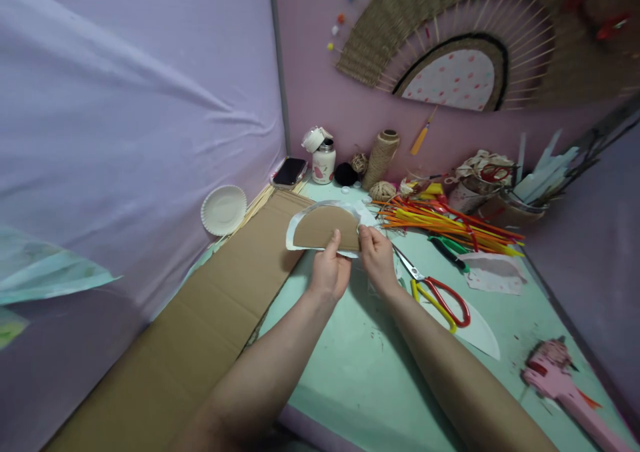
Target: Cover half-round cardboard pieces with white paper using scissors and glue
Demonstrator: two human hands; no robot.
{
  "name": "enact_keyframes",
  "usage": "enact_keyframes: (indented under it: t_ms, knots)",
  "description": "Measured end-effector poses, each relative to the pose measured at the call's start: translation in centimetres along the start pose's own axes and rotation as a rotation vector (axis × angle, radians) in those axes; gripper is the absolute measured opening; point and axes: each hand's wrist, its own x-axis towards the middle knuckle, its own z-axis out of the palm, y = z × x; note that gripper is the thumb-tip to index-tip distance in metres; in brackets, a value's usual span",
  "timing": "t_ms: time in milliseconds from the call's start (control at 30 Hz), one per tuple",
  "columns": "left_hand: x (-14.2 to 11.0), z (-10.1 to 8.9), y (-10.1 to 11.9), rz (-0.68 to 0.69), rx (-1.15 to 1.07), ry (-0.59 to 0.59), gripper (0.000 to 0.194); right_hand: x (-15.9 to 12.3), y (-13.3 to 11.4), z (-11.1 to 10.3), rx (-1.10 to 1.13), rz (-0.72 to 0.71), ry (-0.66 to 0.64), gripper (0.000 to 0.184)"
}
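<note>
A half-round piece of cardboard is held up over the table, with a pale fabric or paper border showing around its edge. My left hand grips it from below, thumb pressed on the brown face and fingers behind. At its right corner, my right hand pinches the border and the cardboard edge. Scissors with one red and one yellow handle lie just right of my right hand, partly over a white curved sheet.
A long cardboard sheet covers the left side. Orange and yellow strips, green-handled pliers and a pink glue gun lie on the right. Along the back stand a white bottle and a twine spool.
</note>
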Motion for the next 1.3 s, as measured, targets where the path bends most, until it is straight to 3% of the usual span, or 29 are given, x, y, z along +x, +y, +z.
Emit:
enact_keyframes:
  t_ms: [267, 500, 633, 833, 1033, 1300]
  knots:
    - [-0.1, -0.1, -0.5, 0.018, 0.026, 0.04, 0.04, -0.1, 0.4, 0.0, -0.071, -0.032, 0.013, 0.048]
    - [0.1, 0.0, 0.1, -0.016, 0.026, 0.0, 0.034, 0.4, 0.3, -0.5, -0.029, -0.001, -0.022, 0.049]
    - [0.2, 0.0, 0.2, -0.002, 0.042, 0.011, 0.03, 0.9, 0.0, -0.9, 0.041, 0.008, -0.041, 0.038]
    - [0.1, 0.0, 0.5, -0.055, 0.043, 0.014, 0.025, 1.0, 0.8, -0.3, 0.214, 0.131, 0.05, 0.031]
    - [0.7, -0.1, 1.0, -0.144, 0.03, 0.058, 0.02, 1.8, 1.5, -0.4, 0.317, 0.283, 0.016, 0.05]
    - [0.4, -0.4, 0.4, -0.239, 0.099, 0.02, 0.015, 2.4, 0.6, -1.8, 0.211, 0.177, 0.07, 0.041]
